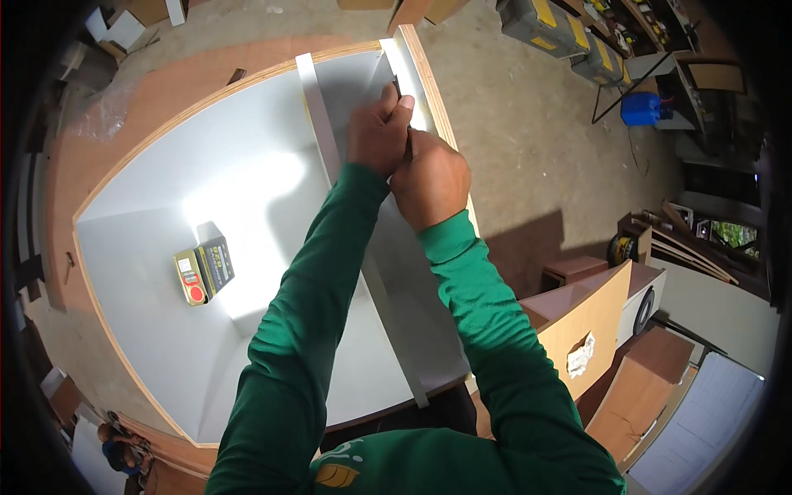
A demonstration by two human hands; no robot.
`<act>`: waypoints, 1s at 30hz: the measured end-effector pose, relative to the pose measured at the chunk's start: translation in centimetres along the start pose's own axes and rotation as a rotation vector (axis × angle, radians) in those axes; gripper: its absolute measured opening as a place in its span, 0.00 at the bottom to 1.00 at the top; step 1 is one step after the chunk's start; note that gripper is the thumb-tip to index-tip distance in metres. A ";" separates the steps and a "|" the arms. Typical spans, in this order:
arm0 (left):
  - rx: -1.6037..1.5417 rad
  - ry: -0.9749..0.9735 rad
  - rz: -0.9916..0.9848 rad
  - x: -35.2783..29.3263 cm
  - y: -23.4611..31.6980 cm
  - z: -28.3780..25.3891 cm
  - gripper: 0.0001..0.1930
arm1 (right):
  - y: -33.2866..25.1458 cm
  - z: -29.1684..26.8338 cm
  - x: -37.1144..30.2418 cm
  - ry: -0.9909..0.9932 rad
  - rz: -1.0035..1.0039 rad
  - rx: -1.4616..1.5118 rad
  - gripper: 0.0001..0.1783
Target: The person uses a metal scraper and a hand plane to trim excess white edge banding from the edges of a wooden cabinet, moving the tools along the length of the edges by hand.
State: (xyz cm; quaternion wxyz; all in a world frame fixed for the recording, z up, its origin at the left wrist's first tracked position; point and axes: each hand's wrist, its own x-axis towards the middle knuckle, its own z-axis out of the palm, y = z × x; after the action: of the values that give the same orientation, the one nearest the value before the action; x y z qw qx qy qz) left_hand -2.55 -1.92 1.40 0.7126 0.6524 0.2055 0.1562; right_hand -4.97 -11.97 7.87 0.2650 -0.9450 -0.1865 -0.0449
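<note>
Both my arms reach to the far right corner of a white-lined wooden cabinet carcass [124, 169]. My left hand [378, 130] is closed, thumb up, against the inner face of the right side panel [429, 91]. Just below and to its right, my right hand [433, 180] is closed too, the two touching. A slim dark object [409, 145] shows between them, mostly hidden by the fingers, so its kind is unclear. Left of my hands runs a narrow white divider strip [318, 115]. A small yellow and black box [204, 271] rests inside the cabinet.
Grey and yellow tool cases [544, 33] stand on the floor at the far right, near a blue container [640, 109]. Wooden panels [587, 330] and a large paper sheet [701, 425] lie at the right. Another person [122, 450] is at the lower left.
</note>
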 end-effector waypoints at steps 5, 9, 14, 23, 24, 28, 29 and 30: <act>0.207 0.057 0.039 2.7 -0.1 -0.5 0.18 | -0.9 -0.3 1.7 -0.073 -0.001 0.013 0.07; 0.148 0.042 0.042 4.3 0.9 -0.7 0.18 | -1.0 0.1 3.3 -0.069 -0.008 0.008 0.07; 0.068 0.045 -0.025 5.3 2.0 -0.8 0.17 | -0.5 1.6 4.4 0.014 -0.020 -0.014 0.07; -0.008 0.031 -0.045 5.8 1.3 -1.3 0.17 | -1.4 1.5 5.0 -0.112 -0.004 -0.097 0.09; -0.002 0.035 -0.048 5.9 1.5 -1.2 0.18 | -1.4 1.5 5.2 -0.116 -0.009 -0.100 0.09; -0.138 0.083 -0.084 5.1 1.9 -1.8 0.24 | -2.5 0.4 5.5 -0.246 -0.056 -0.118 0.11; -0.161 0.074 -0.115 5.0 1.6 -2.4 0.25 | -2.6 0.1 5.3 -0.248 -0.089 -0.140 0.11; -0.189 0.052 -0.147 5.0 1.9 -2.2 0.25 | -2.2 -0.4 5.0 -0.245 -0.113 -0.171 0.11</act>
State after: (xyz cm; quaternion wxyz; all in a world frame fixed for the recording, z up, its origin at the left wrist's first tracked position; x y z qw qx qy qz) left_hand 0.80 2.60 2.67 0.7749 0.5612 0.2555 0.1389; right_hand -1.12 -8.77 10.17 0.1558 -0.9505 -0.2657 0.0401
